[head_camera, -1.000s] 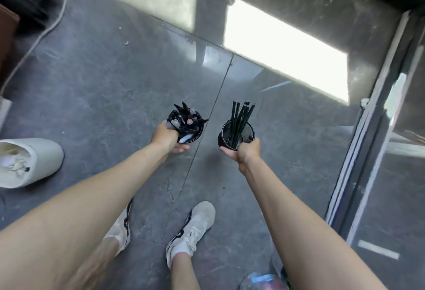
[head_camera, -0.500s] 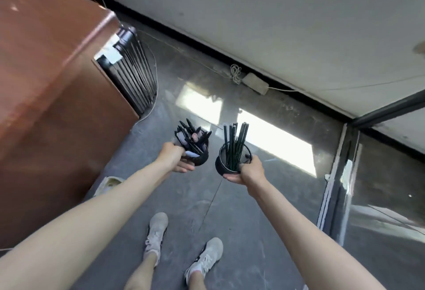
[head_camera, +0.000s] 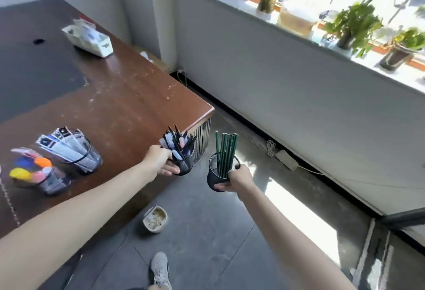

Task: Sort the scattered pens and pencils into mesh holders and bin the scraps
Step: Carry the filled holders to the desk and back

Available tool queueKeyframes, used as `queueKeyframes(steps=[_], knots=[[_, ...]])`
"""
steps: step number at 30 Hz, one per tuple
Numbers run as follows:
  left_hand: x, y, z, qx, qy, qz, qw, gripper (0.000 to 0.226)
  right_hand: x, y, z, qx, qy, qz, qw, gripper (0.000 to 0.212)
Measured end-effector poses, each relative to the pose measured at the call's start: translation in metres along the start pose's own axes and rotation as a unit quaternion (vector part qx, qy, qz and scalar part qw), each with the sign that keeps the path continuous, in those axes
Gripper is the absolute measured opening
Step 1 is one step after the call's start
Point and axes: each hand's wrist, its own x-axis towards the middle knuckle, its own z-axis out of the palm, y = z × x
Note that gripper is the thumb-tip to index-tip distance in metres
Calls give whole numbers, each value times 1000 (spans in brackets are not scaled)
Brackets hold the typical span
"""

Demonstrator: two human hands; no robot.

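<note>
Your left hand (head_camera: 161, 160) curls round the pen holder (head_camera: 185, 163) just beside the right corner of the desk (head_camera: 138, 96); your right hand (head_camera: 239, 179) grips the pencil holder (head_camera: 217, 174) over the floor (head_camera: 207, 232). Carry both upright and set each base flat, well inside the edge

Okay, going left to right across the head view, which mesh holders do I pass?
Holder of colourful items → holder of paper slips → pen holder in the left hand → pencil holder in the right hand.
</note>
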Motion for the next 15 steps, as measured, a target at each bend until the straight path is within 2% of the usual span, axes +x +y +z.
queueKeyframes(steps=[3, 5, 10, 15], knots=[[1, -5, -46, -29, 33, -7, 999, 28, -4, -30, 38, -27, -8, -6, 1000, 27], [6, -8, -74, -48, 52, -17, 997, 27, -1, -47, 68, -24, -20, -13, 999, 30], [32, -19, -107, -106, 87, -50, 989, 25, 18, -73, 130, -22, -29, -20, 999, 34], [60, -28, -121, -215, 149, -91, 961, 31, 35, -93, 179, -28, -42, -23, 998, 38]])
